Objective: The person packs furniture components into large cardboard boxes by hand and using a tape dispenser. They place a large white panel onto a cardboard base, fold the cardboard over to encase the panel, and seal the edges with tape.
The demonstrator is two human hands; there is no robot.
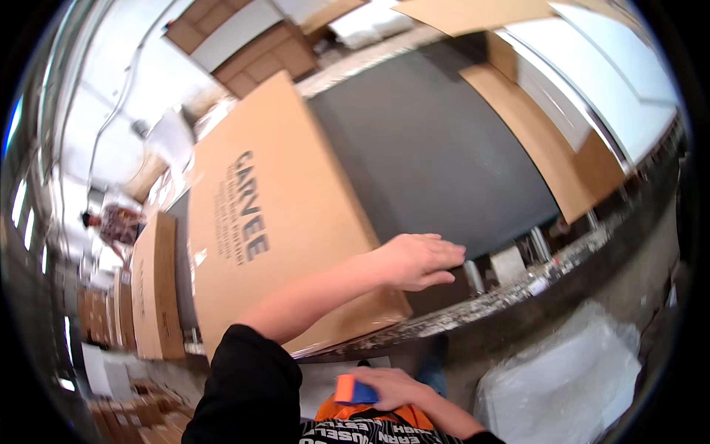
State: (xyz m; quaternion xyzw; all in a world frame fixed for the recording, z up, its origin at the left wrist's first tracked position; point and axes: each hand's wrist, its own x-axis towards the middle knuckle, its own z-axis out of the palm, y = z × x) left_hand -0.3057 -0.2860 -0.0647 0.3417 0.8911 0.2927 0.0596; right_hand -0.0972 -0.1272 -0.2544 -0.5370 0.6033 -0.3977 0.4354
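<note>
Conveyor belt (436,148): dark and flat, in a cluttered workroom, with metal rollers (541,244) exposed along the person's side.
Large carton (288,207): lies on the belt left of centre, broad printed face up, under the left forearm.
Left hand (418,261): reaches across to the carton's near right corner, fingers straight and close together, gripping nothing; whether they touch cardboard cannot be told.
Right hand (396,386): low before the body, fingers wrapped round an orange-and-blue hand tool (345,389) of unclear kind.
Corner contact: a flat palm looks wiser than fingertips, since cardboard may dent under point pressure.
Roller side: fingertips are best borne on the carton, clear of the rollers.
Tool side: its hard end is best angled away from the left forearm and the printed face.
Spacing: bare belt separates the large carton from the open-topped carton (529,140) on the right; preserving that gap should prevent snagged flaps.
Footing: clear plastic (562,377) lies low at the right, a likely slip hazard.
</note>
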